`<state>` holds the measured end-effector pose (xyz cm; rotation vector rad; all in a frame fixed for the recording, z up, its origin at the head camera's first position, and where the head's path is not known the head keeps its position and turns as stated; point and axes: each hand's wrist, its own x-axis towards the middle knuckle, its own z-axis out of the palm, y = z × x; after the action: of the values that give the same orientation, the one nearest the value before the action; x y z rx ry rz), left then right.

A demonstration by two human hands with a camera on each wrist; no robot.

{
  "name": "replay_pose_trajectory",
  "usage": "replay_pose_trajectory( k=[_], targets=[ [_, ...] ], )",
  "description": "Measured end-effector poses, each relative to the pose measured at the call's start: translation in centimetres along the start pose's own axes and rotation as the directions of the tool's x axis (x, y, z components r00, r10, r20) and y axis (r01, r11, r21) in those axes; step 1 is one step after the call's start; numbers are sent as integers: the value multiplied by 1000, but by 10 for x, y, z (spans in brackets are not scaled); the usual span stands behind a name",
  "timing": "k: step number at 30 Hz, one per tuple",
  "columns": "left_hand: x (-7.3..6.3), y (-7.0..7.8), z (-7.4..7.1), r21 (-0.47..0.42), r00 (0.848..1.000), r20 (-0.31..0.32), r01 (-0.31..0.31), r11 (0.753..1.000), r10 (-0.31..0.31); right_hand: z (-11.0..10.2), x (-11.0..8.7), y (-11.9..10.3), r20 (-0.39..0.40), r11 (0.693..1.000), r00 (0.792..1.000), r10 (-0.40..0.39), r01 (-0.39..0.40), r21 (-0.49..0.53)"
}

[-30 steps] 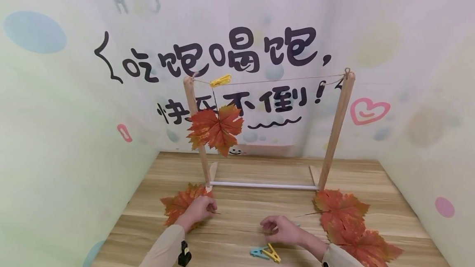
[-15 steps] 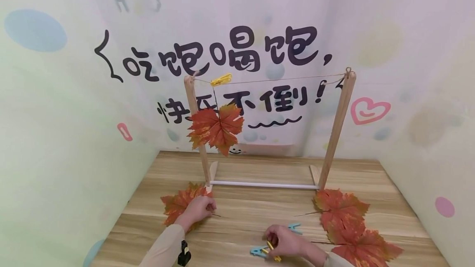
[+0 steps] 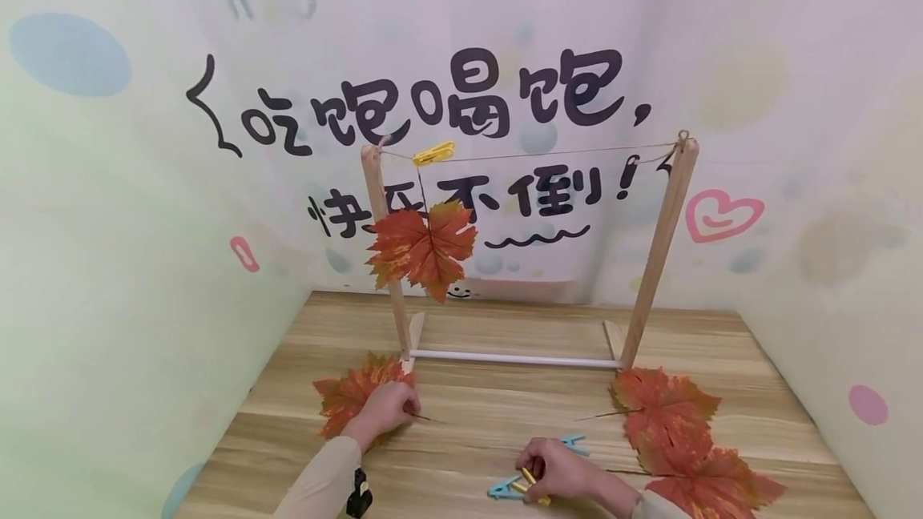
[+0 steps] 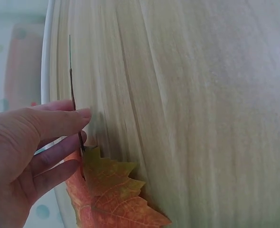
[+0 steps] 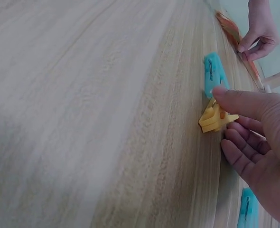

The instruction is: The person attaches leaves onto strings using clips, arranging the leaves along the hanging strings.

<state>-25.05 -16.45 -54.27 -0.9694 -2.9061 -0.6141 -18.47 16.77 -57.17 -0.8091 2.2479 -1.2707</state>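
My left hand (image 3: 385, 408) pinches the thin dark stem (image 4: 72, 90) of a red-orange artificial maple leaf (image 3: 344, 397) at the table's left. In the left wrist view, thumb and fingers meet on the stem just above the leaf (image 4: 116, 190). My right hand (image 3: 561, 469) holds a yellow clothespin (image 5: 212, 119) between thumb and fingers, low over the table. Touching or overlapping that clothespin lies a light-blue one (image 5: 213, 71). Another light-blue clothespin (image 3: 574, 444) lies just beyond the right hand. Part of the yellow clothespin is hidden by my fingers in the head view.
Behind the hands stands a wooden frame with two posts (image 3: 659, 255), a white bottom rod (image 3: 515, 359) and a string (image 3: 548, 154) across the top. From the string a yellow clothespin (image 3: 434, 154) hangs a maple leaf (image 3: 425, 251). Two overlapping leaves (image 3: 667, 419) lie at right.
My right hand has come down slightly toward the front and taken hold of the yellow clothespin, uncovering the far blue one. The left hand stays at the leaf stem.
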Motion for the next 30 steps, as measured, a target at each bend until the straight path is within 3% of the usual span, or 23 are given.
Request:
replay_pose_trajectory(
  k=[6,14,21,30],
  targets=[
    [0,0,0,27,1000,23,18,999,-19,-3,-3,-2,-1,1000,1000,9,-9,19],
    [3,-2,-6,-81,999,23,28,996,-26,-4,-3,-2,-25,1000,1000,-3,3,-9],
    [4,-2,-13,-120,999,-29,-24,993,20,-6,-3,2,-59,999,998,-7,4,-53],
    [11,-2,-24,-127,997,-78,-14,992,4,-14,1,-2,-78,995,996,-35,28,-96]
  ],
)
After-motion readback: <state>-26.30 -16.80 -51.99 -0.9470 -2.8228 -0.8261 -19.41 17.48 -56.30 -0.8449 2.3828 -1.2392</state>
